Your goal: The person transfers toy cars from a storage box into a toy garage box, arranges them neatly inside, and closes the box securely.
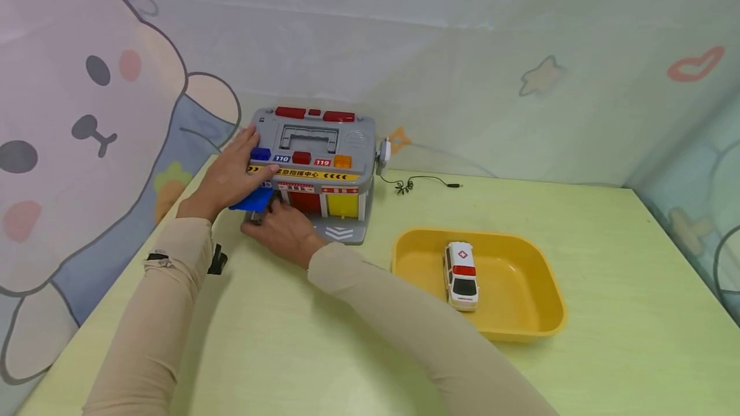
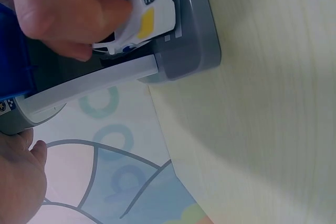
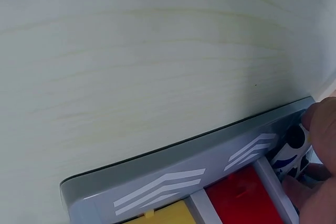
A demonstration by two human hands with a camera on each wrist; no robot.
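Note:
A grey toy garage with a red door, a yellow door and a raised blue door stands at the back left. My left hand rests on its roof at the left end, fingers stretched along the edge. Down at the leftmost bay, my right hand grips a small white toy car with dark and yellow markings. Much of the car is hidden by the fingers. In the left wrist view it sits in the bay's mouth, close over the grey ramp.
A yellow tray to the right holds a white toy ambulance. Beside the garage a thin black cable lies on the table. A white handle sticks out of the garage's right side. Printed cloth hangs behind.

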